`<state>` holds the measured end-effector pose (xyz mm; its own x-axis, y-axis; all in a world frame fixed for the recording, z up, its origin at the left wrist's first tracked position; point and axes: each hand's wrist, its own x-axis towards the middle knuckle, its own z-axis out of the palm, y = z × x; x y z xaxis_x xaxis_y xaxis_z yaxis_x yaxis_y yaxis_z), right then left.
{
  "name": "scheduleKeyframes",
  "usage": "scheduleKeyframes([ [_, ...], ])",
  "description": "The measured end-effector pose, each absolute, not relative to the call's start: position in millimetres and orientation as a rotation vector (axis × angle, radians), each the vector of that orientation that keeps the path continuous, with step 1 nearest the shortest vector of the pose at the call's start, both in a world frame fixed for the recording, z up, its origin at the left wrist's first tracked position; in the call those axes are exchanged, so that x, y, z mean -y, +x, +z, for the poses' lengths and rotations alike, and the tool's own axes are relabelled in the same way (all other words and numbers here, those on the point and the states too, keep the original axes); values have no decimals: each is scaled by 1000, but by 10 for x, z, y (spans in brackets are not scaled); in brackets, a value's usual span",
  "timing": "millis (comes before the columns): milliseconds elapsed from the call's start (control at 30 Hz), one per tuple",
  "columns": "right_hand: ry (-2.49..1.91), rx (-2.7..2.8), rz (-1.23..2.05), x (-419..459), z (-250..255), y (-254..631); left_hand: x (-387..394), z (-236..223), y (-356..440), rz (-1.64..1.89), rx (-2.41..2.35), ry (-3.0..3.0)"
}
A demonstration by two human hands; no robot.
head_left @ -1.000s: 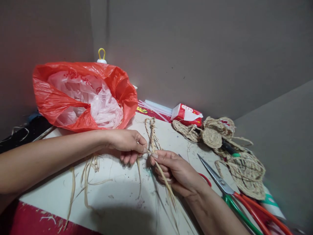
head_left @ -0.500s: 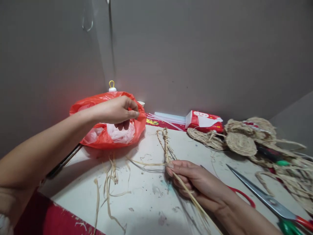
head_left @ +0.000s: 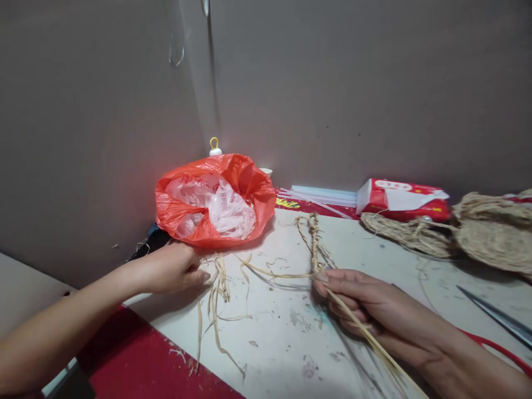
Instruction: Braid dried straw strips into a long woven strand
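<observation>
My right hand [head_left: 366, 305] pinches a narrow braided straw strip [head_left: 315, 244] near its lower end. Loose straw strands [head_left: 374, 341] run from its fingers toward the bottom edge, and another strand [head_left: 274, 274] sticks out to the left. The braid lies on the white tabletop. My left hand [head_left: 177, 269] is low over the table, just left of a bunch of loose straw strips [head_left: 221, 282]. Its fingers are curled in, and I cannot see whether anything is between them. Just behind it stands a red plastic bag [head_left: 261, 194] with clear plastic inside.
A red tissue pack [head_left: 403, 199] and pale sticks [head_left: 324, 194] lie along the back wall. At right are coiled straw pieces [head_left: 494, 233], scissors with a metal blade [head_left: 494, 316], and a red handle loop [head_left: 499, 349]. Red covering [head_left: 141, 354] shows at the front left.
My left hand has come down from above the red bag to beside the loose straw strips. My right hand keeps its hold on the braid. The view has turned left.
</observation>
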<state>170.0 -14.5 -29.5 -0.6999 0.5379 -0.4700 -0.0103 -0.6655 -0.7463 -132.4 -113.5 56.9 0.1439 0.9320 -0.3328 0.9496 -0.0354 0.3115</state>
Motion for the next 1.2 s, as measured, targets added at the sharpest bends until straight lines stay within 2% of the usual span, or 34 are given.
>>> scheduleKeyframes([
  [133, -1030, 1105, 2375, 147, -306, 1695, 1385, 479, -1293, -161, -1820, 1939],
  [367, -1045, 1152, 2346, 158, -312, 1705, 1416, 310, -1248, 45, -1800, 1945],
  [533, -1070, 1173, 2317, 169, -268, 1687, 1392, 426, -1384, 263, -1883, 1889],
  [667, -1024, 1140, 2372, 162, -266, 1676, 1317, 471, -1453, 288, -1960, 1856],
  [833, -1011, 1163, 2371, 162, -262, 1668, 1139, 252, -1520, 301, -2014, 1928],
  [933, -997, 1175, 2380, 177, -240, 1658, 1119, 201, -1534, 493, -1942, 1782],
  [1200, -1101, 1190, 2285, 213, -195, 1637, 1259, 442, -1520, 984, -1625, 1286],
])
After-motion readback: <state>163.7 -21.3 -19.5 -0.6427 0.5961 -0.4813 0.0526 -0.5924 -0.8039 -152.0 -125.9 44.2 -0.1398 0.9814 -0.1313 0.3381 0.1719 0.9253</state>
